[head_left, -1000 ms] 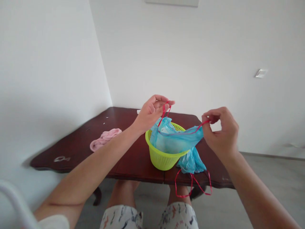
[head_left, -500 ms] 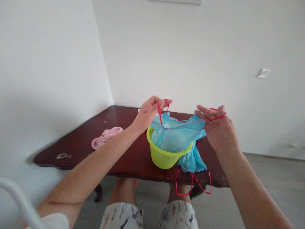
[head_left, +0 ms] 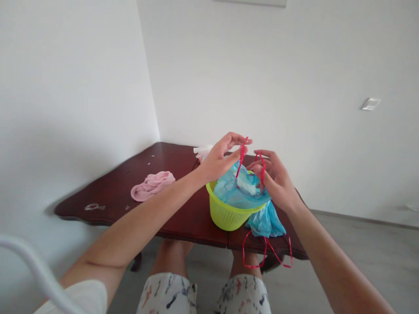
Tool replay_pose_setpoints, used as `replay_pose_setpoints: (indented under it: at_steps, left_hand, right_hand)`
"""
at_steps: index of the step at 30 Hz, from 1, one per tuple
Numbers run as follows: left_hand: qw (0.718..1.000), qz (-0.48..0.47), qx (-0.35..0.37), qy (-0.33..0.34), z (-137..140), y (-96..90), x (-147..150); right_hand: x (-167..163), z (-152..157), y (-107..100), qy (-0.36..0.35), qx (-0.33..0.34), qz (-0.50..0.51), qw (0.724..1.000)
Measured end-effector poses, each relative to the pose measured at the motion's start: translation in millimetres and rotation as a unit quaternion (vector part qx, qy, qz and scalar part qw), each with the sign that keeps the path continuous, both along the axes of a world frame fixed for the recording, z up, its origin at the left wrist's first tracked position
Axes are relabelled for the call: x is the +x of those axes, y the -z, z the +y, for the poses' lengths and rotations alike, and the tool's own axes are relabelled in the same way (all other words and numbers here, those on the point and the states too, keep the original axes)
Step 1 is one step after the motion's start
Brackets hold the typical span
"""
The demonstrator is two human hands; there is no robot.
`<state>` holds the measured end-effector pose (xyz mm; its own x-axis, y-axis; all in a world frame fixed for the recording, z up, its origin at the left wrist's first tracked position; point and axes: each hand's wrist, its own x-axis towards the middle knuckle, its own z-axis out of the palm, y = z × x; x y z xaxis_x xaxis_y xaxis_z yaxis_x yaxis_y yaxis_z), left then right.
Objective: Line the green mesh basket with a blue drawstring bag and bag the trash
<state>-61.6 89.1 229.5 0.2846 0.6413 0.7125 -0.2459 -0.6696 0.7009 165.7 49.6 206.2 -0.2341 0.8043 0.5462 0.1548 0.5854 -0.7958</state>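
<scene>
A blue drawstring bag (head_left: pixel 242 192) lines a yellow-green plastic basket (head_left: pixel 225 218) on the table. Above its rim, my left hand (head_left: pixel 231 152) has the red drawstring (head_left: pixel 241 161) looped around its thumb and fingers. My right hand (head_left: pixel 275 176) has the other red loop (head_left: pixel 262 170) over its thumb and fingers. Both hands are close together, fingers partly curled, with the strings rising from the bag's mouth. Something pale shows inside the bag. Beside the basket lies a second crumpled blue bag (head_left: pixel 266 220), its red strings (head_left: pixel 254 265) hanging over the table edge.
The dark red-brown wooden table (head_left: pixel 186 209) stands against white walls. A folded pink cloth (head_left: pixel 153 185) lies on its left side. Behind my left hand is a white, crumpled item (head_left: pixel 201 151). Small scraps and a pale mark (head_left: pixel 94 206) show at the left.
My right hand has come in to the left, close to my left hand. The bag's mouth, stretched wide before, has drawn in and slackened over the basket.
</scene>
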Motion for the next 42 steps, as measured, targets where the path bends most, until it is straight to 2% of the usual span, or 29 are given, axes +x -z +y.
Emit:
replay_pose_setpoints:
  at_steps: [2, 4, 7, 10, 13, 17, 21, 23, 26, 30, 36, 39, 42]
  left_hand:
    - [0.999, -0.011, -0.040, -0.005, 3, 1.0, 10]
    - [0.990, -0.054, -0.127, -0.003, 8, 0.7, 18]
    - [0.956, -0.124, -0.266, 0.027, 17, -0.3, 23]
    - [0.933, -0.152, -0.323, 0.051, 23, 0.1, 21]
    - [0.925, -0.155, -0.343, 0.053, 24, 2.2, 18]
    - [0.922, -0.131, -0.358, 0.072, 22, 6.7, 22]
    - [0.930, -0.128, -0.333, 0.088, 18, 9.9, 32]
    - [0.936, -0.135, -0.315, 0.086, 16, 10.7, 35]
    - [0.944, -0.137, -0.289, 0.076, 13, 11.6, 35]
    - [0.952, -0.141, -0.265, 0.066, 13, 13.2, 30]
    - [0.912, -0.219, -0.339, 0.080, 19, 16.9, 25]
    - [0.896, -0.229, -0.369, 0.098, 19, 22.2, 22]
    - [0.894, -0.229, -0.375, 0.088, 16, 29.6, 18]
  right_hand:
    - [-10, 0, 0, 0.006, -0.011, 0.004, 1.000]
    - [-17, 2, -1, 0.013, -0.020, 0.033, 0.999]
    - [-21, 3, -2, 0.005, -0.033, 0.096, 0.995]
    - [-22, 2, 0, -0.023, 0.001, 0.103, 0.994]
    - [-25, 2, 8, -0.009, 0.036, 0.055, 0.998]
    - [-31, 8, 22, 0.064, 0.048, 0.028, 0.996]
    - [-34, 13, 31, 0.119, 0.060, -0.023, 0.991]
    - [-34, 17, 35, 0.134, 0.041, -0.069, 0.988]
    - [-33, 23, 40, 0.138, 0.007, -0.128, 0.982]
    - [-29, 27, 42, 0.103, 0.025, -0.181, 0.978]
    - [-22, 21, 42, 0.096, 0.028, -0.061, 0.993]
    - [-21, 21, 46, 0.076, -0.005, -0.004, 0.997]
    - [-22, 23, 51, 0.060, -0.049, 0.050, 0.996]
